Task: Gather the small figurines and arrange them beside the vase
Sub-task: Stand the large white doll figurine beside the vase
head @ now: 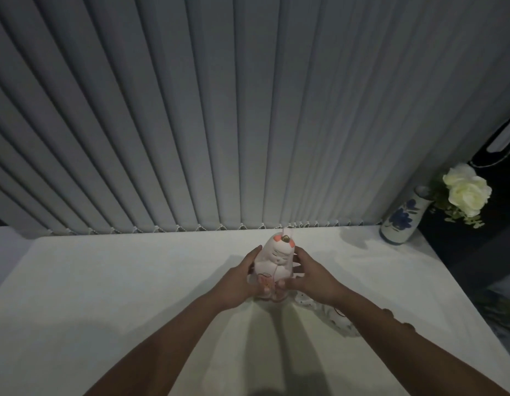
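Item in hand: pale figurine (275,260), upright at mid-worktop (105,281), clasped between your left hand (239,284) and right hand (310,277). Second figurine (338,315) lies under your right forearm. Next: carry rightward to vase (403,218), well apart; set beside.

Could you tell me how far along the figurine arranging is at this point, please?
Nothing stands beside the vase yet. In hand: both hands, left hand and right hand, cup a white figurine at mid-table, well away from the vase. Left: carry it to the vase, then fetch the second figurine lying under the right forearm.
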`<state>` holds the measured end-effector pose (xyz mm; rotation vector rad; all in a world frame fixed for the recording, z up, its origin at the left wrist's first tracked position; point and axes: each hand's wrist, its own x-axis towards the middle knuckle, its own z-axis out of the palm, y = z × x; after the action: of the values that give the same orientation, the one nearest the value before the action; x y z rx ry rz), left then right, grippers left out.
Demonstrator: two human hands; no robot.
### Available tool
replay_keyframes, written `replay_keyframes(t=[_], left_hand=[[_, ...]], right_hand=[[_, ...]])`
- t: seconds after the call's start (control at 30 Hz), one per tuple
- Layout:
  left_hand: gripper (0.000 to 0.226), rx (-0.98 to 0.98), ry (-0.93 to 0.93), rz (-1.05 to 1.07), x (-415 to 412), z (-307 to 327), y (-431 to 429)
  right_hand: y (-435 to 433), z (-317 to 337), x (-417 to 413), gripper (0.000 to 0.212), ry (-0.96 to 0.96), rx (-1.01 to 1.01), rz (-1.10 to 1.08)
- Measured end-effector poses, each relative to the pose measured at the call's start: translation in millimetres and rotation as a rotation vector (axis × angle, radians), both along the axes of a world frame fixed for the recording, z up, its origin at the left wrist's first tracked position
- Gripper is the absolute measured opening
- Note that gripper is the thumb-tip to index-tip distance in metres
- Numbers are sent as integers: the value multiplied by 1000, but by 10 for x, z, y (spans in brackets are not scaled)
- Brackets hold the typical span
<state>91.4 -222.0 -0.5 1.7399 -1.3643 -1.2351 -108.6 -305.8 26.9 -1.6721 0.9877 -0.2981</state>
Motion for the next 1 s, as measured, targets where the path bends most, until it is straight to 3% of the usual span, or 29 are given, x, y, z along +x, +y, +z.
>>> replay_keyframes(t=[0.13, 0.5, 1.0], left_hand=[[101, 2, -50, -38, 67, -14, -57], [89, -19, 32, -131, 247, -142, -153], [81, -181, 30, -177, 261, 313, -391]], right_hand=[[86, -49, 61, 72, -86, 31, -97], [419, -263, 212, 64, -191, -24, -367], [410, 117, 301, 59, -255, -171, -472]])
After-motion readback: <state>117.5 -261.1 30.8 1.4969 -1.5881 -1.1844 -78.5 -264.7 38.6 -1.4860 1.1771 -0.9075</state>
